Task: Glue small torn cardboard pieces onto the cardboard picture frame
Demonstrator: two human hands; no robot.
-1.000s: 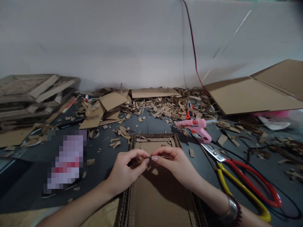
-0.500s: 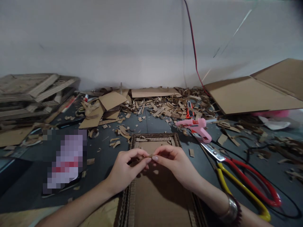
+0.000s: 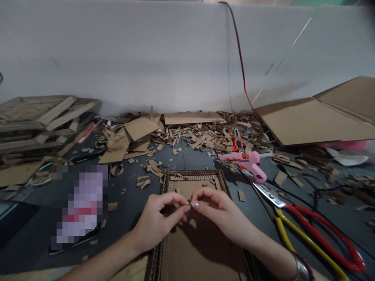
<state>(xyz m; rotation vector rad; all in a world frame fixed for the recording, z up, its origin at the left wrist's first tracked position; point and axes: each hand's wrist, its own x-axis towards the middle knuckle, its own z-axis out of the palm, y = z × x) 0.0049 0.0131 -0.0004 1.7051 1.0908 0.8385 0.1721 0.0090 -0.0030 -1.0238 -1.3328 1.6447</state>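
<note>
The fingertips of the left hand (image 3: 159,220) and right hand (image 3: 218,210) meet in a narrow pinch on a tiny cardboard scrap (image 3: 187,203), held above a corrugated cardboard frame (image 3: 190,176). Just right of the frame lie a pink glue gun (image 3: 243,162) and scissors (image 3: 316,238) with red and yellow handles. A pixelated object (image 3: 79,207) sits left. Cardboard shavings (image 3: 205,134) heap along a white wall (image 3: 117,58), spreading across a dark grey floor (image 3: 181,158).
</note>
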